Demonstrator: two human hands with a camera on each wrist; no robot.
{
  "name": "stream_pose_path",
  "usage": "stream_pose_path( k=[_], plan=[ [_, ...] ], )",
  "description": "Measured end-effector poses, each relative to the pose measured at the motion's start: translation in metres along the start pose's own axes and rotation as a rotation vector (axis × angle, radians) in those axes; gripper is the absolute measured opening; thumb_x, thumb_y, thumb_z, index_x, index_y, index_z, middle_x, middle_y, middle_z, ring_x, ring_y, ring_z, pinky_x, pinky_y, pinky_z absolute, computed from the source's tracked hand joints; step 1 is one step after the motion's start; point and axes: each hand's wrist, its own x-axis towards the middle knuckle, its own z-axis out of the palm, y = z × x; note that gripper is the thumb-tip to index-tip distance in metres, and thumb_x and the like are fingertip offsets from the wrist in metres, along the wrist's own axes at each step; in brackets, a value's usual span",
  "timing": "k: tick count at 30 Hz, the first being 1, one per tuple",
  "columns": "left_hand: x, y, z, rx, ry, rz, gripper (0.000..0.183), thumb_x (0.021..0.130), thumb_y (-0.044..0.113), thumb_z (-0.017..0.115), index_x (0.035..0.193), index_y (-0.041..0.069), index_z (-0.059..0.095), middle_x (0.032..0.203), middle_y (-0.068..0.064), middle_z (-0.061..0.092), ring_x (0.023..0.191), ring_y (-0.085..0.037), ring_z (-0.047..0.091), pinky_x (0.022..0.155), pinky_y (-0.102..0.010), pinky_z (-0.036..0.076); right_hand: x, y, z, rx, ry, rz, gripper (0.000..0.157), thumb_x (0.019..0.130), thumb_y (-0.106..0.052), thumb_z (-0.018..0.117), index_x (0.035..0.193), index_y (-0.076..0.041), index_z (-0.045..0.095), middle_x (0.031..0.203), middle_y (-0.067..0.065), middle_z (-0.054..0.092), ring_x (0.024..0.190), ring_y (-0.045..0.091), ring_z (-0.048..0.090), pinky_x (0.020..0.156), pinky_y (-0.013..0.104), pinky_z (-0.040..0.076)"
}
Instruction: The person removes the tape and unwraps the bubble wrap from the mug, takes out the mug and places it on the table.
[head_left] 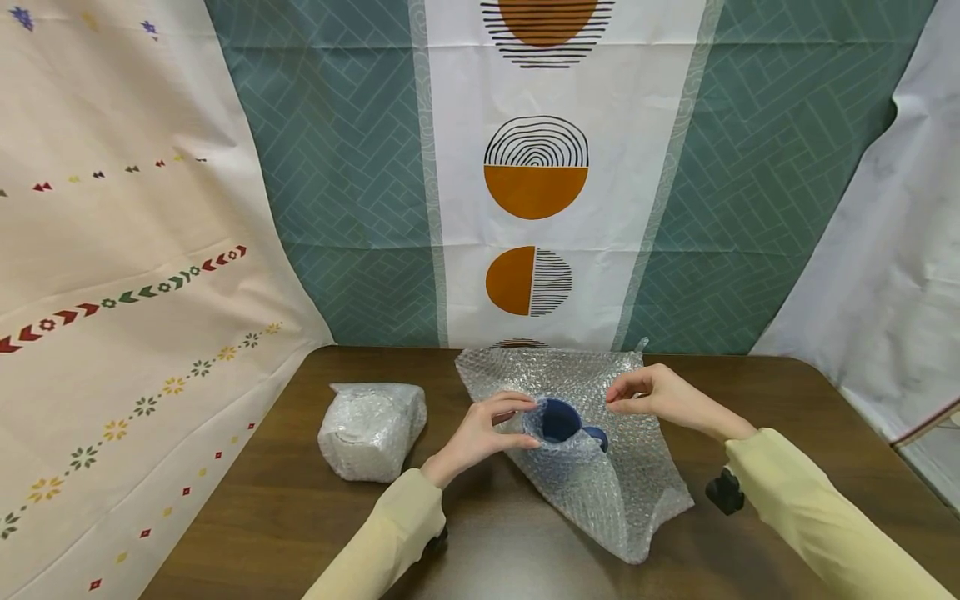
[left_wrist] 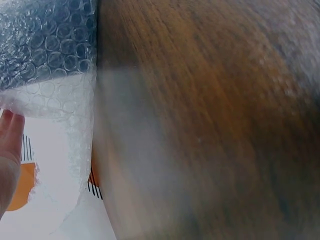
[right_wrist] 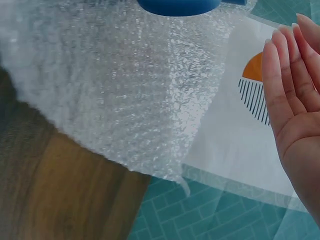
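Pale yellow sleeves (head_left: 832, 525) are worn on both arms, and a black wrist unit (head_left: 725, 492) is fitted below the right cuff. The table (head_left: 487, 558) is surfaced in dark brown wood grain with a soft sheen. A sheet of clear bubble wrap (head_left: 637, 467), dimpled with round cells, is laid at a slant, its near corner creased. The blue mug (head_left: 561, 418), round-mouthed with a curved handle at its right, is stood upright on the sheet between the hands; its near side is partly obscured by a folded-up flap. The flap is grasped against the mug's left side by the curved fingers and thumb of the left hand (head_left: 480, 433). The fingers of the right hand (head_left: 660, 398) are released and loosely bent, held above the sheet beside the mug. A blocky bundle (head_left: 371, 437) covered in bubble wrap is placed to the left, apart from the sheet. The far side is closed off by a teal hanging cloth (head_left: 337, 167), its white central band printed with orange half-discs and black lines
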Motion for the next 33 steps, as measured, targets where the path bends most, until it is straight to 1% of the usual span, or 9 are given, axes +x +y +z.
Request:
stream_pose_path(
  k=[6,10,13,18,19,23,26,29,33],
  plan=[
    [0.001,0.0,0.001,0.01,0.007,0.01,0.045,0.076,0.008,0.073,0.117,-0.004,0.058,0.121,-0.016,0.05,0.112,-0.023,0.046,0.092,-0.044,0.036,0.012,-0.004,-0.003,-0.003,0.015,0.022,0.018,0.084,-0.022,0.066,0.097,-0.009,0.066,0.094,0.004,0.063,0.084,0.023,0.058,0.07,0.036,0.049],
    [0.0,0.0,0.0,0.006,-0.003,0.003,0.046,0.076,0.009,0.073,0.117,-0.003,0.057,0.121,-0.015,0.05,0.112,-0.023,0.046,0.093,-0.044,0.036,0.02,-0.007,-0.003,0.0,0.01,-0.001,0.017,0.085,-0.022,0.065,0.097,-0.01,0.066,0.094,0.005,0.063,0.084,0.024,0.059,0.07,0.039,0.049],
    [0.0,0.001,0.0,0.003,-0.01,-0.007,0.046,0.077,0.009,0.073,0.118,-0.003,0.057,0.121,-0.014,0.05,0.112,-0.023,0.046,0.093,-0.044,0.035,0.026,-0.008,-0.001,0.002,0.017,-0.022,0.017,0.085,-0.023,0.065,0.097,-0.01,0.066,0.094,0.005,0.063,0.083,0.025,0.059,0.07,0.04,0.049],
    [0.0,0.001,0.0,0.014,-0.004,-0.009,0.044,0.077,0.01,0.073,0.116,-0.003,0.058,0.119,-0.014,0.051,0.111,-0.022,0.047,0.093,-0.045,0.036,0.036,-0.008,0.004,0.027,0.072,-0.022,0.018,0.083,-0.022,0.067,0.096,-0.01,0.067,0.091,0.004,0.064,0.084,0.031,0.058,0.069,0.04,0.049],
    [0.0,0.001,0.0,0.014,-0.006,-0.009,0.044,0.077,0.01,0.073,0.116,-0.003,0.058,0.12,-0.014,0.051,0.111,-0.022,0.047,0.093,-0.045,0.036,0.038,-0.008,0.005,0.034,0.079,-0.023,0.017,0.083,-0.021,0.067,0.096,-0.009,0.067,0.09,0.004,0.064,0.084,0.03,0.059,0.07,0.042,0.049],
    [0.0,0.002,0.0,0.008,-0.009,-0.013,0.045,0.077,0.009,0.073,0.117,-0.004,0.057,0.12,-0.014,0.051,0.111,-0.023,0.046,0.093,-0.044,0.036,0.044,-0.004,0.012,0.037,0.093,-0.033,0.017,0.083,-0.019,0.067,0.096,-0.007,0.067,0.091,0.004,0.064,0.083,0.027,0.059,0.07,0.041,0.049],
    [-0.001,0.003,-0.001,0.005,-0.012,-0.013,0.045,0.077,0.008,0.073,0.117,-0.004,0.057,0.12,-0.015,0.051,0.112,-0.024,0.046,0.093,-0.044,0.035,0.045,-0.001,0.018,0.038,0.086,-0.05,0.016,0.084,-0.019,0.067,0.096,-0.008,0.067,0.091,0.004,0.064,0.083,0.024,0.059,0.069,0.036,0.049],
    [0.0,0.003,-0.001,0.006,-0.013,-0.01,0.045,0.077,0.009,0.073,0.118,-0.004,0.057,0.12,-0.015,0.051,0.112,-0.025,0.046,0.093,-0.044,0.035,0.045,0.004,0.024,0.047,0.061,-0.073,0.019,0.084,-0.019,0.067,0.099,-0.007,0.066,0.093,0.009,0.063,0.083,0.024,0.06,0.07,0.035,0.049],
    [0.0,0.002,0.0,0.007,-0.013,-0.008,0.045,0.077,0.009,0.073,0.118,-0.004,0.057,0.12,-0.015,0.05,0.112,-0.025,0.046,0.093,-0.044,0.035,0.043,0.011,0.03,0.07,0.026,-0.086,0.029,0.084,-0.017,0.066,0.107,0.0,0.063,0.098,0.014,0.063,0.089,0.027,0.059,0.074,0.033,0.049]
  ],
)
